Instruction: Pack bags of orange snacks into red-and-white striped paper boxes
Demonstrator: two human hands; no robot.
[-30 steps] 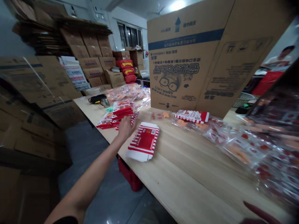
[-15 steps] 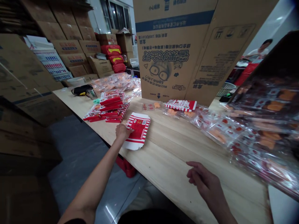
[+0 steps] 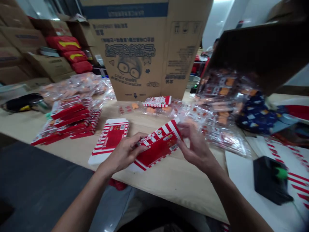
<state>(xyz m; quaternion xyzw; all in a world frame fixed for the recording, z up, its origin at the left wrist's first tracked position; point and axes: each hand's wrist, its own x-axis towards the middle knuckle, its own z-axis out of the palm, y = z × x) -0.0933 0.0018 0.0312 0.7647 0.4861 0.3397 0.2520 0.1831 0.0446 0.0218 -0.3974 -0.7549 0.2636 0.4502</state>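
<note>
Between my two hands is a red-and-white striped carton, tilted above the table. My left hand pinches its left end, thumb on the near side. At the other end, my right hand grips by the end flap, its thumb near the barcode; some of its fingers are hidden. A similar flattened carton lies on the table just left of my left hand. Farther left is a pile of red cartons. One more carton rests on clear packets beyond my hands.
A tall cardboard box stands at the back of the table. Clear packets with orange pieces are heaped to the right, others at back left. A black tape dispenser sits on white sheets at right.
The view has swung right. My left hand has left the flat carton on the table. Both hands now hold another carton, raised off the tabletop; my right hand was free before.
</note>
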